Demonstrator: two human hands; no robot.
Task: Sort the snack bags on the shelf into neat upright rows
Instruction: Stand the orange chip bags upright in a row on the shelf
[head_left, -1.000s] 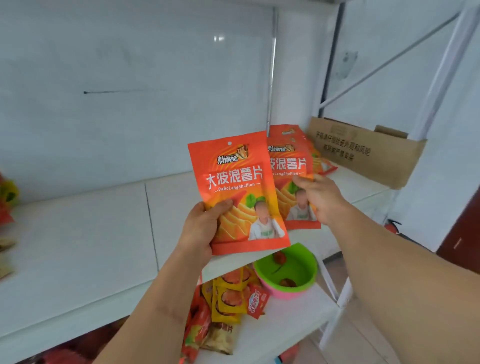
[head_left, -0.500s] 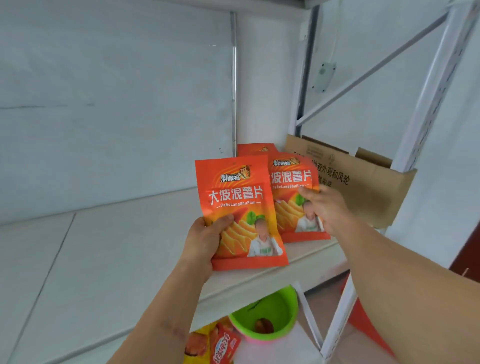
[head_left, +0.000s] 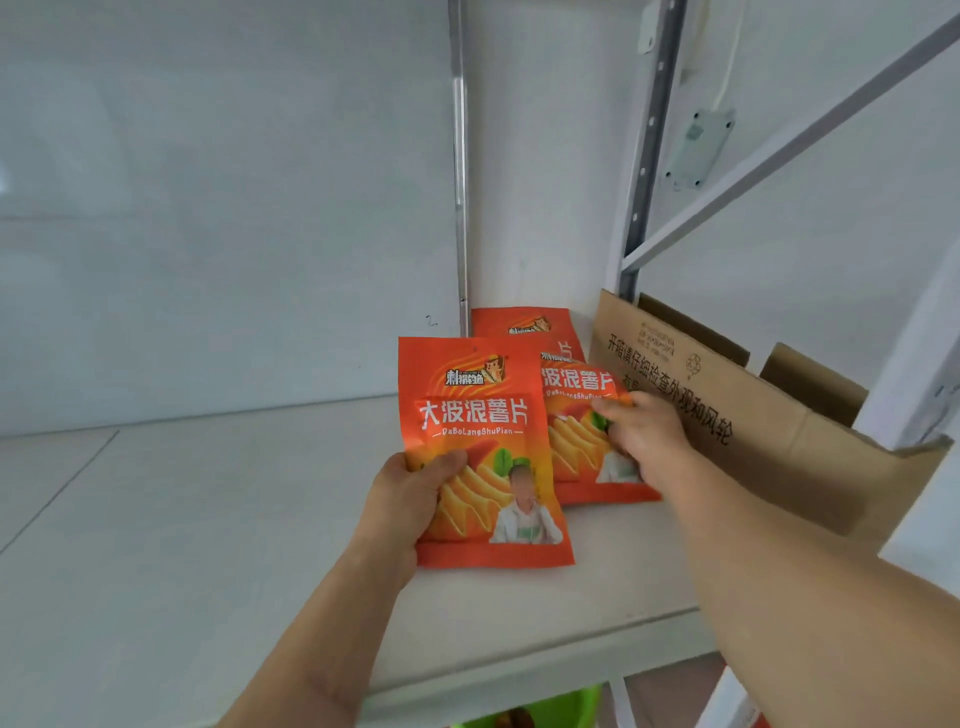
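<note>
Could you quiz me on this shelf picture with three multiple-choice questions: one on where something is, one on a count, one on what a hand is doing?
1. Where is the cardboard box?
A. At the shelf's right end
B. At its left end
C. On the floor

2. How many orange snack bags show?
A. One
B. Three
C. Six

3. What is the left hand doing?
A. Hanging empty
B. Pressing the wall
C. Gripping the front bag

Answers:
1. A: it stands right of the bags, by the shelf upright.
2. B: the front bag, the middle bag in the right hand, and a back bag near the wall.
3. C: its thumb lies across the bag's face.
</note>
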